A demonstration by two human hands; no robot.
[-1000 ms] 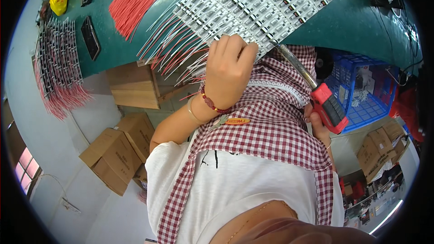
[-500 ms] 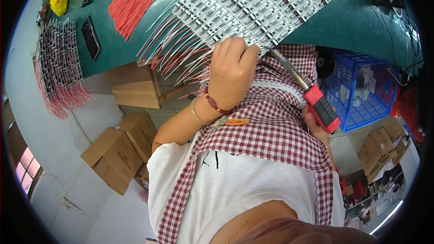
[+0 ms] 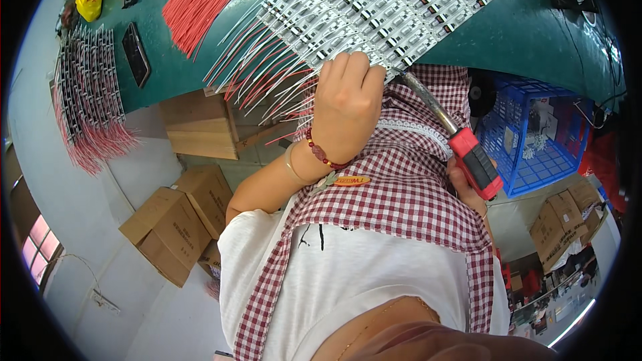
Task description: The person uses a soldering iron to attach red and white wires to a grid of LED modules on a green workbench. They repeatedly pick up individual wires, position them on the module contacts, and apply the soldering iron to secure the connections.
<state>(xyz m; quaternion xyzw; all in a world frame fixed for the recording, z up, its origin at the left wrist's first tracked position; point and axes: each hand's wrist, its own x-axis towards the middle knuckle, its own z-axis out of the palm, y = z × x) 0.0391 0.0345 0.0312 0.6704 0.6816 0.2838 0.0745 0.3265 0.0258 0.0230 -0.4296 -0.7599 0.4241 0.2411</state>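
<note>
One soldering iron [image 3: 445,118] slants up to the near corner of one panel of small circuit boards [image 3: 381,13], which juts past the near edge of the green table [image 3: 521,33]. The right hand [image 3: 466,184] is closed around its red-and-black handle, partly hidden behind it. At the panel's near-left edge, the left hand [image 3: 351,103] works with fingers bent close together; their tips are out of sight, so what they grip, if anything, cannot be told. Good handling here would likely mean a steady left wrist, a light, brief touch of the iron's tip, and fingers well clear of the hot barrel. Whether tip meets board is too small to tell.

The count: one bundle of loose red wires [image 3: 199,7] left of the panel; one phone [image 3: 136,53] near the table's left end; one blue basket [image 3: 498,124] below the near edge, at right. White and red leads [image 3: 257,80] fringing the panel, and wired strips [image 3: 87,73] overhanging the table's near-left corner, crowd too tightly to number.
</note>
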